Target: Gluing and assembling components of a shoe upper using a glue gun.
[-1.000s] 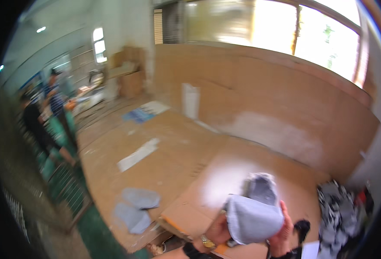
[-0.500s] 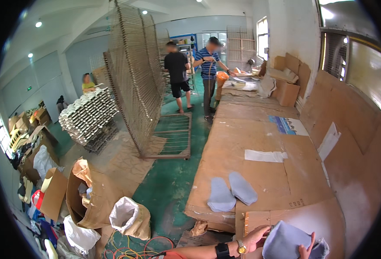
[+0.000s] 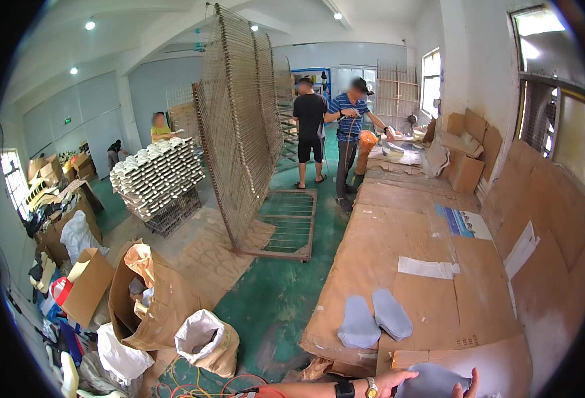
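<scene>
Head view, now swung left: your left hand (image 3: 393, 382) grips a grey piece (image 3: 435, 380) over the counter's (image 3: 442, 315) near edge; your right hand (image 3: 469, 385) meets its right side, grip unclear. It's apparently not yet laid down.

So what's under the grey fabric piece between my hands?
Cardboard shows past the far edge of the grey fabric piece; whatever lies directly beneath is covered, and the picture's lower edge cuts off the rest.
</scene>
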